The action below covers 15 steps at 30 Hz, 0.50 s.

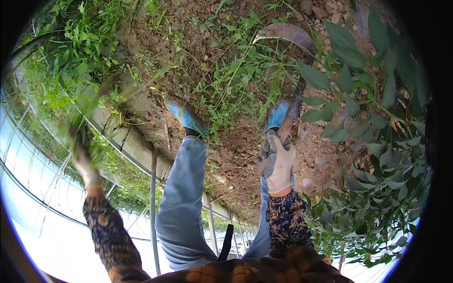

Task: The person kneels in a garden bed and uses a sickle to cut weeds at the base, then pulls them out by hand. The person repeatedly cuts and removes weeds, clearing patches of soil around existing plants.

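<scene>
Right hand (279, 166), gloved, fingers wrapped tight around the wooden handle of a sickle (293, 70); curved blade sits well beyond the fingers, over weeds (236, 80). Left hand (85, 165), gloved and blurred, grip unclear, amid green stems (94, 101).

An outdoor plot in daylight, seen from above. Bare brown soil (236, 160) covers the ground, scattered with green weeds (236, 80) and small stones (325, 12). Thick grass (71, 52) grows along the left. Leafy branches (377, 155) crowd the right side. At lower left, metal greenhouse hoops (153, 203) hold a pale plastic cover (52, 236) that glares brightly.
</scene>
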Each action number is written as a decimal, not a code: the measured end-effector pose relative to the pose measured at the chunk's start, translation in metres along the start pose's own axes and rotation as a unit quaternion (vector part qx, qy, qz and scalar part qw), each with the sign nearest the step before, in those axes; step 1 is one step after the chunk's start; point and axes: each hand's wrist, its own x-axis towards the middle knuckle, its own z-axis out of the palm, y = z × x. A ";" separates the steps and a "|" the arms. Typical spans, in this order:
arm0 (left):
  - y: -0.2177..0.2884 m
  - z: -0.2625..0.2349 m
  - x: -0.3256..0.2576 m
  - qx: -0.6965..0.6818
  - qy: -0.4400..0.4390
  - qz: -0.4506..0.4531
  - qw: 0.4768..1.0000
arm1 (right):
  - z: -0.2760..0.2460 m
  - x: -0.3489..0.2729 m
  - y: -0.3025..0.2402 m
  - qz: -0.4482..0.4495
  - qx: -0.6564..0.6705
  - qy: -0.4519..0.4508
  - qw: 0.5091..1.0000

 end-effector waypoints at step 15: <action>0.083 0.235 -0.037 0.198 -0.179 0.458 0.848 | 0.005 -0.001 -0.023 -0.080 0.080 0.120 0.986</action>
